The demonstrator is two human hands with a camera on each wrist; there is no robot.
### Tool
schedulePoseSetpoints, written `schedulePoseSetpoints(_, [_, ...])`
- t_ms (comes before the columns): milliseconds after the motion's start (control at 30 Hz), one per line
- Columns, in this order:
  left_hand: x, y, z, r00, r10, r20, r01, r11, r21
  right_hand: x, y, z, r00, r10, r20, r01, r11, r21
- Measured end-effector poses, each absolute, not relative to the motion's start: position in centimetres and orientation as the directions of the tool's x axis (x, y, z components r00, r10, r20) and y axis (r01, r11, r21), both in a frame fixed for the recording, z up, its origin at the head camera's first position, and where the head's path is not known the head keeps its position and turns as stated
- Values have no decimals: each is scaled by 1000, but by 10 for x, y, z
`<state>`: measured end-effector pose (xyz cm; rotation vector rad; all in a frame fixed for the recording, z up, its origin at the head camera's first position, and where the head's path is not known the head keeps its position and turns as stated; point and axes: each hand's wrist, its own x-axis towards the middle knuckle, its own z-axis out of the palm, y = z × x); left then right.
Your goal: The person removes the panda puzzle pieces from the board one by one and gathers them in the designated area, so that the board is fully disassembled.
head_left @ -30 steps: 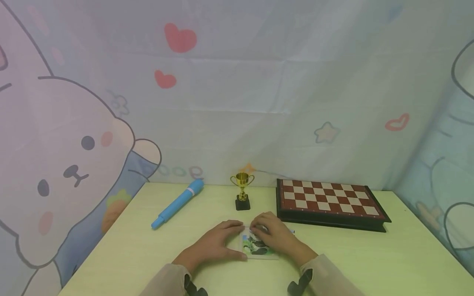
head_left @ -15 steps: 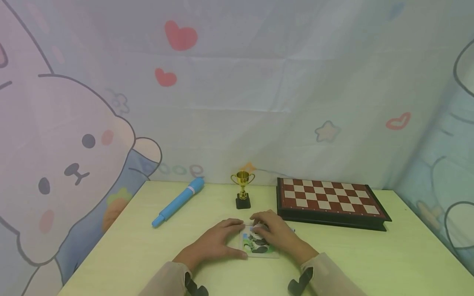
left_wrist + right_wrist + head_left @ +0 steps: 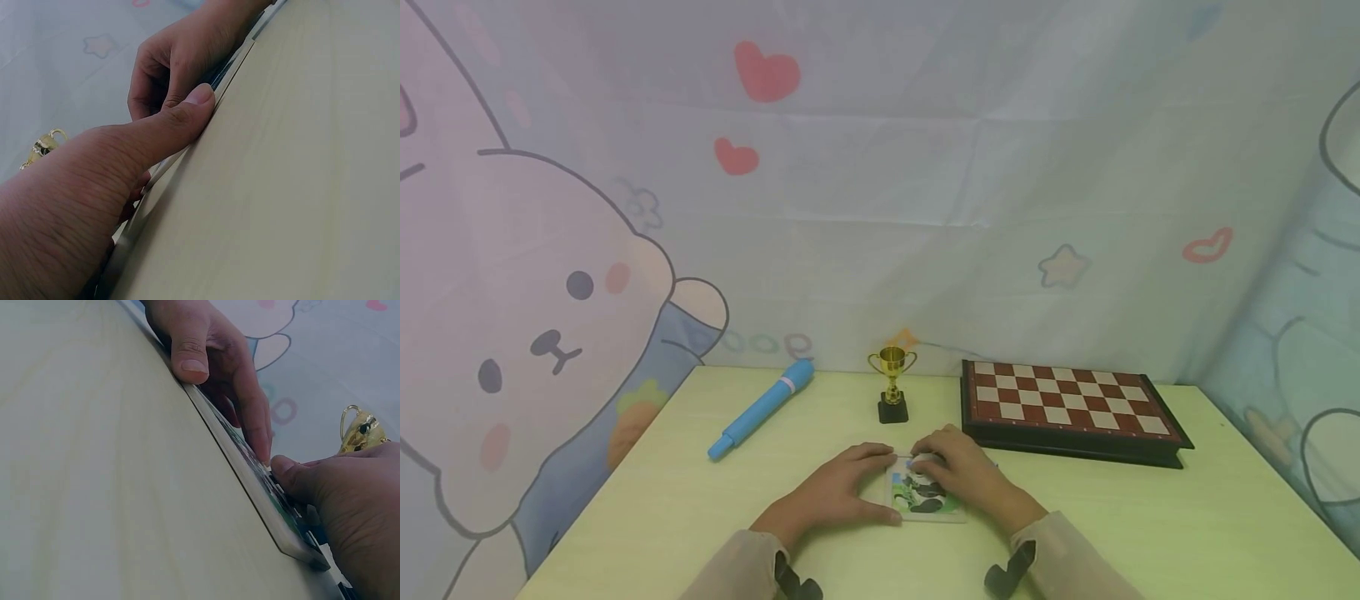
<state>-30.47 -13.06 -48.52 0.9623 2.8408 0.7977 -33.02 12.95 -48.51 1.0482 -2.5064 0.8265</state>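
A small flat puzzle board with a panda picture and a pale frame lies on the table in front of me. My left hand holds its left side, thumb at the near corner and fingers at the far one. In the left wrist view, the left thumb lies along the board's near edge. My right hand bends over the board's upper right part, its fingertips close together on the picture. From the right wrist view, the right thumb is right at the picture; I cannot tell whether it pinches a piece.
Behind the board stands a small gold trophy cup on a black base. A blue tube-shaped thing lies at the back left. At the back right is a red-and-white chessboard box. A printed cloth hangs behind the table.
The right hand has shifted very slightly to the right over the puzzle board. The left hand keeps its hold, and the other things stay where they were.
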Motion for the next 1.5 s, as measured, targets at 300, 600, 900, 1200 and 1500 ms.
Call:
schedulePoseSetpoints(300, [-304, -128, -484, -806, 579, 121, 560, 680, 473, -330, 135, -486, -627, -585, 515, -778, 508, -369])
schedulePoseSetpoints(600, [-302, -128, -482, -809, 577, 109, 553, 686, 474, -330, 137, -487, -600, -590, 540, -794, 520, -315])
schedulePoseSetpoints(900, [-302, -129, -482, -807, 580, 109, 553, 680, 480, -330, 136, -486, -613, -598, 517, -788, 506, -349])
schedulePoseSetpoints(1200, [-302, -129, -481, -805, 582, 117, 563, 685, 463, -329, 134, -482, -648, -586, 487, -761, 535, -368])
schedulePoseSetpoints(1500, [-302, -129, -480, -807, 579, 112, 557, 685, 470, -330, 131, -483, -685, -579, 442, -728, 564, -391])
